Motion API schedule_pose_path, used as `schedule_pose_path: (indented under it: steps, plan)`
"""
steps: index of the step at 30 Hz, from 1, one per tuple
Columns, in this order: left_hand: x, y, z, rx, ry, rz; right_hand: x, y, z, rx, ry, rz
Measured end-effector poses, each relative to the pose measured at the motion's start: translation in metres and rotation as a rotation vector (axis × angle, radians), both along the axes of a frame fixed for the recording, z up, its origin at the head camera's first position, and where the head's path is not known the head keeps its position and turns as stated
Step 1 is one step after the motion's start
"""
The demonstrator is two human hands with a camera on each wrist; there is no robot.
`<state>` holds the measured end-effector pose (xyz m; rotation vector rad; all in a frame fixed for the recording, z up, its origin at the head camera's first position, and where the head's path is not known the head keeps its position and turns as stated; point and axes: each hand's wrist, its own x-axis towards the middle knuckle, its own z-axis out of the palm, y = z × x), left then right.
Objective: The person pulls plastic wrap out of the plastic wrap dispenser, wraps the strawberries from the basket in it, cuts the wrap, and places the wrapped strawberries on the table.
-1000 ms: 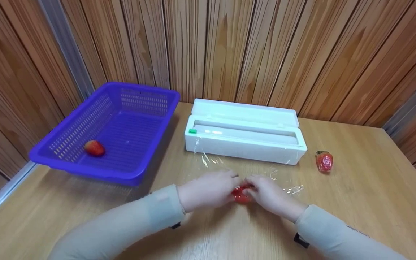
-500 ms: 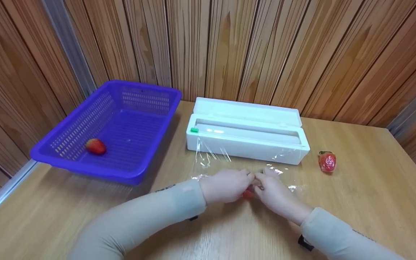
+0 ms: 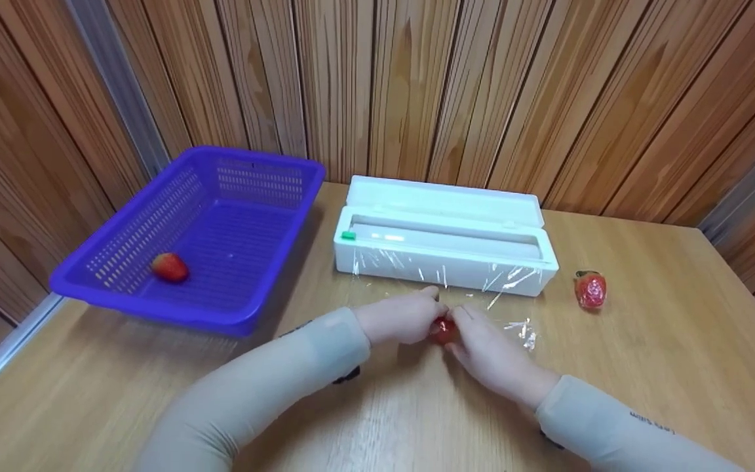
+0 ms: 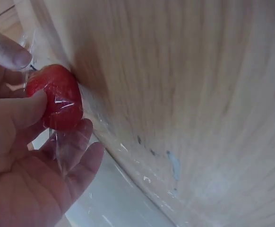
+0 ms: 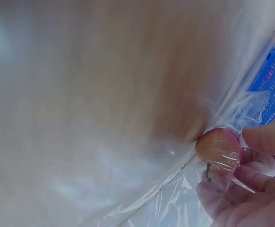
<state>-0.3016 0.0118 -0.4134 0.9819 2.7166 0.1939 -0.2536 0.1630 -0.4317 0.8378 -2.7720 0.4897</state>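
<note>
In the head view, a small red fruit with film over it is between both hands, just in front of a white box. My left hand holds its left side; in the left wrist view the thumb presses the red skin and fingers curl beneath. My right hand grips the other side, thumb and fingers round it. The right wrist view shows the fruit's yellowish end and dark stem under clear cling film. This film stretches from the box to the fruit.
Inside the open-lidded white box lies a roll of film, with a green slider at the left. A purple basket on the left holds one red fruit. Right of the box sits a film-wrapped red fruit.
Both hands have shifted slightly away from the body, toward the box, with the fruit. The fruit, largely covered half a second ago, shows more between the fingers, and the film bunches nearer the box.
</note>
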Motion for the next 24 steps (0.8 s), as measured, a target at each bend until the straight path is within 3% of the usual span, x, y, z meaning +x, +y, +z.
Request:
schedule_pose_path:
  steps: [5,11,16,24]
  plan:
    - [-0.007,-0.003,-0.003,0.037,-0.014,0.005,-0.012,-0.002,-0.001,-0.006,-0.061,-0.009]
    - [-0.006,-0.006,-0.003,0.106,-0.028,0.071,-0.029,-0.001,-0.002,-0.047,-0.191,-0.056]
    - [-0.005,-0.02,-0.004,0.105,0.053,0.098,-0.035,0.0,0.0,-0.058,-0.315,-0.119]
    - [-0.007,-0.062,-0.002,0.132,0.048,0.229,-0.033,0.002,0.001,-0.009,-0.275,-0.13]
